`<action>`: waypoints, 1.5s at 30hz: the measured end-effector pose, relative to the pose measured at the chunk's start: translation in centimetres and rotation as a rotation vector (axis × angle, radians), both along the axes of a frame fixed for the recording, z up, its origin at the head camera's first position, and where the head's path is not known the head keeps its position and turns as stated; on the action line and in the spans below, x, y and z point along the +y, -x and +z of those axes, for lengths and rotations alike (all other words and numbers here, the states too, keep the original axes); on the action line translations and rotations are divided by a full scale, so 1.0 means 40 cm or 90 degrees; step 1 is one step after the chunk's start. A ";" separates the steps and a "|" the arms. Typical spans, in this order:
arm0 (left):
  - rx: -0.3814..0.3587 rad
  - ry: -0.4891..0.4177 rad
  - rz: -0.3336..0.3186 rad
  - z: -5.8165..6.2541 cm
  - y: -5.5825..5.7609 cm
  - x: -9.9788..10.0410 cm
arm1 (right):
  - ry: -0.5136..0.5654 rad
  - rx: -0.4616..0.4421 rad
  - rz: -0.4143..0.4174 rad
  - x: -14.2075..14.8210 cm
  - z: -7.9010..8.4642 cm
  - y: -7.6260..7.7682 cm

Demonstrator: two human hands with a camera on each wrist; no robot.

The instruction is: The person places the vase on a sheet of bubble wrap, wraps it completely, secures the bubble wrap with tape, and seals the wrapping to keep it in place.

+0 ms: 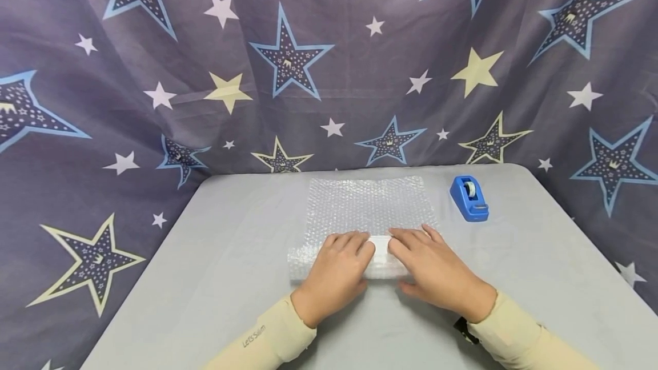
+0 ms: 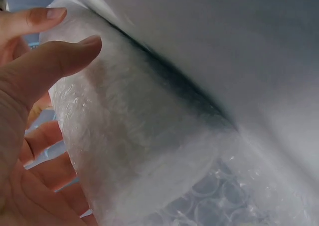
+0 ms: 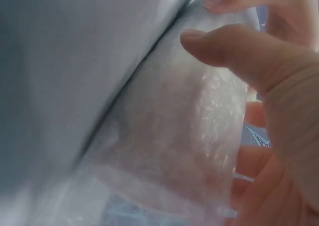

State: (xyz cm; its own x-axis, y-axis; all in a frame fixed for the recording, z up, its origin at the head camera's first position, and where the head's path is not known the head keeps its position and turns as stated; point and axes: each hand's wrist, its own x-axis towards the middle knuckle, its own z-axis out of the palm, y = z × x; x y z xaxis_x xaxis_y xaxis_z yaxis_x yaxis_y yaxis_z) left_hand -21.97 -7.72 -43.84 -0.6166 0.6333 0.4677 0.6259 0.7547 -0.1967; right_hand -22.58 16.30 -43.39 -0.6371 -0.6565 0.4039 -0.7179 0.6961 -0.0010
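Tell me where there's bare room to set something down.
Bare tabletop lies left of the bubble wrap, out to the edge, and right of the right hand, nearer than the blue tape dispenser. Only a narrow gap separates dispenser and wrap. The middle is crowded: the left hand and right hand grip the wrap's rolled end.

a blue tape dispenser (image 1: 469, 205) sits on the grey table (image 1: 231, 244), behind it a star-patterned cloth (image 1: 349, 39).
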 end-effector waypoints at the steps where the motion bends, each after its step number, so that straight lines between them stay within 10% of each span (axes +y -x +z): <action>1: 0.001 -0.005 0.000 -0.003 0.002 0.000 | -0.001 0.004 -0.003 -0.001 -0.001 0.000; 19: 0.020 -0.010 0.003 -0.006 0.008 0.004 | 0.006 0.082 0.029 -0.005 -0.009 0.020; 45: -0.053 -0.022 -0.022 0.038 -0.041 0.007 | -0.008 -0.007 0.055 0.007 0.037 -0.025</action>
State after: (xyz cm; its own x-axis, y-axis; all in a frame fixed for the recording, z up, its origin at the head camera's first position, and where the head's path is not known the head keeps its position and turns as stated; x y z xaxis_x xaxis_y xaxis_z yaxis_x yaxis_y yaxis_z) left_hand -20.32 -7.43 -42.33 -0.6325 0.6387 0.4382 0.6644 0.7382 -0.1169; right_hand -21.57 16.58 -41.92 -0.5822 -0.7142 0.3884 -0.7754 0.6314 -0.0012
